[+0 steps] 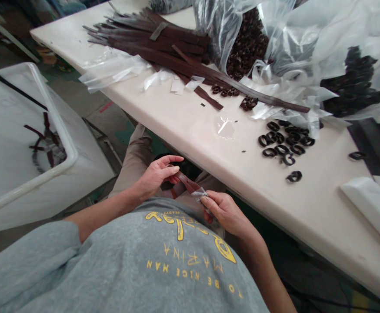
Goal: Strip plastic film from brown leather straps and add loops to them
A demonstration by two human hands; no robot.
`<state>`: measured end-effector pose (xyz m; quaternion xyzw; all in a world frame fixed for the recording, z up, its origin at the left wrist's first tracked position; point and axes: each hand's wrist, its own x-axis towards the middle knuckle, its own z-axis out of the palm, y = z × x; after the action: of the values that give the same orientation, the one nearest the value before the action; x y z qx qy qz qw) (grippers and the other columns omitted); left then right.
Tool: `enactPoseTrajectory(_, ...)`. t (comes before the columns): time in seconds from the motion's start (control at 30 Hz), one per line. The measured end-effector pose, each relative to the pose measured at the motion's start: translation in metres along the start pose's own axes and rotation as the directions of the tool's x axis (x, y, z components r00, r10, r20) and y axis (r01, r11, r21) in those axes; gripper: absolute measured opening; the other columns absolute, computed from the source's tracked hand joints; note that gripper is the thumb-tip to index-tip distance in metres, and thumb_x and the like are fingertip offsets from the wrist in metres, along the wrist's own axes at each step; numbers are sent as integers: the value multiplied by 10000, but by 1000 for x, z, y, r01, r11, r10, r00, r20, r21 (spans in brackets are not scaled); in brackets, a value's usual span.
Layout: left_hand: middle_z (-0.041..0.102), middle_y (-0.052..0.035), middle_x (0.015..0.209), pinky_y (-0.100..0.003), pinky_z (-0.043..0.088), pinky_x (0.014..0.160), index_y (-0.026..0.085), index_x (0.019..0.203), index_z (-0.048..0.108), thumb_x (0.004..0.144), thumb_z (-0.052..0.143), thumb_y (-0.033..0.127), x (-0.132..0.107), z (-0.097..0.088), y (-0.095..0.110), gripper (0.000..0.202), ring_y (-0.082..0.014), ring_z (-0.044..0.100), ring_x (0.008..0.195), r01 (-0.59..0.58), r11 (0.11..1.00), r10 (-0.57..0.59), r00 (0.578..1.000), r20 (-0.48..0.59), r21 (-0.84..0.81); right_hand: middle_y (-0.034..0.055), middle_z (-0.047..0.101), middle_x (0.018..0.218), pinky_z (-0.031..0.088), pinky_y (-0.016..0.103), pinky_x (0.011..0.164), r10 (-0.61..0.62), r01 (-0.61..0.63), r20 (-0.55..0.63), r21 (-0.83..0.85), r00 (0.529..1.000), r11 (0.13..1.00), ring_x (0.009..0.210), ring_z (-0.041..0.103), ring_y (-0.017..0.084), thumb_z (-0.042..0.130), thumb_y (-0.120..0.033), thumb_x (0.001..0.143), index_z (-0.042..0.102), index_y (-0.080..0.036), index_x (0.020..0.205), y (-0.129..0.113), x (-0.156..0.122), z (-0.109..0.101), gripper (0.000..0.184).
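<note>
Above my lap, a brown leather-like strap [189, 182] stretches between my two hands. My left hand [154, 174] pinches one part of it between thumb and fingers, with the index finger extended. Clear plastic film [199, 193] wraps the strap's other end, and my right hand [226, 211] is closed on that wrapped end. The fingertips of my right hand are partly hidden. On the table beyond lie a bundle of similar brown straps [164, 43], a loose long strap [258, 93] and a short strap end [209, 98].
The white table [190, 126] runs diagonally ahead of me. On it are black loops [283, 150], small brown loops [249, 103], plastic bags of dark pieces [247, 41], plastic sleeves [118, 67] and a white block [369, 208]. A white bin [69, 152] with strap scraps stands left.
</note>
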<state>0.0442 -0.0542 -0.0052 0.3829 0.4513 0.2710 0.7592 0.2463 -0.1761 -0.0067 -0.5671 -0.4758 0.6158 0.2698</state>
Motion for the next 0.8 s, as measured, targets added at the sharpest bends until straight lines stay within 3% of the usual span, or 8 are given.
enactPoseTrajectory(0.17, 676, 14, 680, -193, 471, 513, 175, 1070, 693, 692, 768, 224, 1, -2, -1, 388, -78, 576, 501, 17, 1000, -17, 1000, -15, -24, -31, 587, 560, 430, 231, 513, -3, 3, -2, -60, 1000, 998, 498, 543, 111, 431, -429, 982, 544, -207, 667, 9, -6, -6, 401)
enactPoseTrajectory(0.23, 684, 10, 699, -199, 478, 527, 173, 1077, 689, 691, 775, 235, 2, 0, -2, 399, -84, 583, 518, 4, 1000, -4, 1000, -26, -20, -14, 637, 634, 454, 250, 562, -38, 23, -100, -151, 994, 988, 567, 580, 134, 455, -404, 970, 607, -203, 745, 11, -5, -6, 337)
enactPoseTrajectory(0.3, 677, 15, 689, -205, 489, 551, 171, 1095, 678, 698, 778, 255, 2, 4, -4, 418, -94, 593, 542, -26, 1000, 26, 999, -37, 3, 21, 708, 839, 498, 286, 695, -141, 71, -257, -265, 956, 962, 741, 641, 172, 527, -358, 936, 664, -205, 954, 10, 0, -2, 206)
enactPoseTrajectory(0.4, 645, 24, 646, -209, 487, 570, 166, 1138, 657, 715, 778, 276, 2, 15, -12, 453, -108, 595, 565, -43, 998, 43, 999, 11, 56, 56, 697, 1111, 500, 327, 876, -312, 179, -388, -342, 867, 923, 970, 653, 210, 625, -309, 888, 599, -236, 1225, 3, 14, 12, 346)
enactPoseTrajectory(0.5, 619, 24, 644, -201, 434, 504, 174, 1184, 644, 755, 756, 326, 2, 23, -22, 468, -102, 549, 523, -22, 997, 15, 996, 92, 75, 62, 705, 1028, 506, 313, 842, -425, 238, -416, -429, 804, 871, 922, 666, 210, 643, -319, 898, 646, -232, 1154, -2, 30, 25, 270)
enactPoseTrajectory(0.6, 632, 5, 689, -201, 416, 496, 184, 1196, 643, 765, 755, 370, 5, 24, -30, 483, -111, 554, 554, -33, 999, 28, 994, 109, 42, 58, 709, 907, 506, 302, 760, -481, 220, -456, -514, 749, 829, 821, 671, 203, 620, -317, 924, 701, -217, 1031, -1, 40, 30, 167)
enactPoseTrajectory(0.7, 631, -4, 700, -201, 405, 481, 183, 1203, 631, 765, 748, 422, 10, 20, -38, 513, -119, 558, 567, -8, 1000, 4, 991, 131, 25, 45, 710, 834, 511, 289, 695, -506, 231, -470, -527, 723, 818, 743, 674, 194, 630, -300, 915, 724, -217, 990, 9, 42, 28, 146)
enactPoseTrajectory(0.8, 569, 41, 627, -207, 378, 435, 174, 1246, 595, 743, 748, 457, 16, 15, -45, 597, -99, 489, 465, 4, 991, -26, 988, 154, 137, 33, 712, 816, 510, 269, 675, -524, 261, -483, -510, 702, 820, 729, 676, 186, 665, -249, 880, 735, -220, 958, 21, 43, 26, 109)
